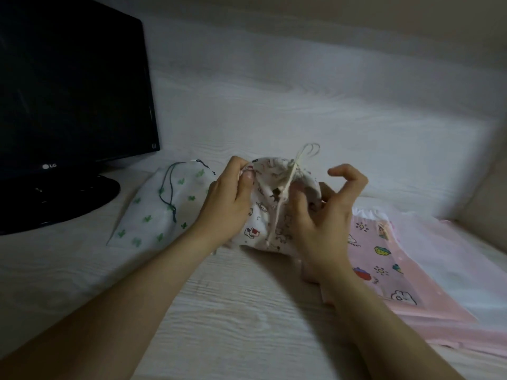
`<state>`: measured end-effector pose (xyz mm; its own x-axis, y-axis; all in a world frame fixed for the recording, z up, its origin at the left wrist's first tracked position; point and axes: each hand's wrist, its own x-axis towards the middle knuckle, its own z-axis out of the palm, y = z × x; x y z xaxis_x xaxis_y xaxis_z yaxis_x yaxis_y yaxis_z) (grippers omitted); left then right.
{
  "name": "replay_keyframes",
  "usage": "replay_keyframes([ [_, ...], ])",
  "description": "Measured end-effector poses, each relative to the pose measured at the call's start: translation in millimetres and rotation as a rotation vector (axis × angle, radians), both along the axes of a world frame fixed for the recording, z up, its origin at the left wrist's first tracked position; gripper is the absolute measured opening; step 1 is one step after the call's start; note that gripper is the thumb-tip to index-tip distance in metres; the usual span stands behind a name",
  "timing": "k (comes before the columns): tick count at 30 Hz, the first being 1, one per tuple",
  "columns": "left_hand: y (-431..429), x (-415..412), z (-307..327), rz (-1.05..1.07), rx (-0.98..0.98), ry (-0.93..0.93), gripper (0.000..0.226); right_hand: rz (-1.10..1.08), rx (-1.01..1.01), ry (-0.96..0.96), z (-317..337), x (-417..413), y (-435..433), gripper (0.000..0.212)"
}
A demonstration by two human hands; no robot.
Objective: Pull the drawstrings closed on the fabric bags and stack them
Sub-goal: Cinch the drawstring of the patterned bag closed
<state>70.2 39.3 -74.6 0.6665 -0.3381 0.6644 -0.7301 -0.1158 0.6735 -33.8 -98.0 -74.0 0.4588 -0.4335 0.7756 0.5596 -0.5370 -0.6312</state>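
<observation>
I've got the animal-print bag (263,215) at the table's (233,311) centre: my left hand (229,196) grips the left side of its gathered mouth, my right hand (326,212) pinches the right side, forefinger hooked free. Its cream drawstring (285,187) trails across the front. The green-print bag (153,212) lies left, the pink bags (384,259) right.

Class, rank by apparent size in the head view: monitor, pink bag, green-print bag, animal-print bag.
1. monitor
2. pink bag
3. green-print bag and animal-print bag look alike; the latter is partly covered, so unranked.
</observation>
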Motion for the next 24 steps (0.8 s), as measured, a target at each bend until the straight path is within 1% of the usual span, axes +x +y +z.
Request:
replay_keyframes([
  [3,3.1,-4.7,9.9,-0.025,-0.001,0.060,0.020,-0.141,-0.025,-0.032,6.5,5.0,-4.1,0.022],
  [4,4.5,-5.7,13.4,-0.028,-0.003,0.111,0.019,-0.179,-0.017,-0.018,8.4,6.9,-5.8,0.020],
  [6,9.2,-5.4,18.4,-0.031,-0.056,0.234,0.007,-0.216,0.027,0.017,10.3,15.3,-10.3,0.017],
  [7,12.9,-4.8,20.6,-0.011,-0.091,0.256,0.009,-0.204,0.064,0.058,12.1,20.6,-10.4,0.013],
  [9,18.5,-3.8,21.2,0.103,-0.127,0.176,0.022,-0.152,0.151,0.195,15.5,29.3,-8.0,0.005],
  [10,21.1,-2.7,20.8,0.212,-0.117,0.102,0.024,-0.128,0.177,0.264,16.7,33.2,-6.3,0.006],
  [12,26.1,1.1,21.0,0.443,-0.062,-0.023,0.021,-0.043,0.192,0.354,21.2,40.8,1.0,0.008],
  [13,30.1,3.6,21.8,0.531,-0.024,-0.051,0.019,0.031,0.212,0.383,24.4,45.9,7.1,0.009],
  [15,36.3,3.6,24.8,0.665,0.091,-0.043,0.020,0.173,0.295,0.402,29.0,58.0,17.3,0.020],
  [17,41.3,4.9,27.2,0.787,0.219,-0.026,0.022,0.257,0.396,0.413,31.2,74.3,25.4,0.032],
  [20,49.0,11.8,30.6,0.918,0.331,-0.011,0.023,0.302,0.433,0.481,23.1,100.6,36.9,0.053],
  [21,52.2,14.3,31.1,0.945,0.360,0.018,0.021,0.286,0.426,0.509,18.9,107.3,41.3,0.055],
  [22,53.9,16.2,30.5,0.969,0.398,0.046,0.019,0.269,0.422,0.518,12.9,113.7,42.0,0.053],
  [24,57.0,21.3,26.1,1.029,0.505,0.041,0.019,0.233,0.348,0.487,1.6,123.1,45.9,0.037],
])
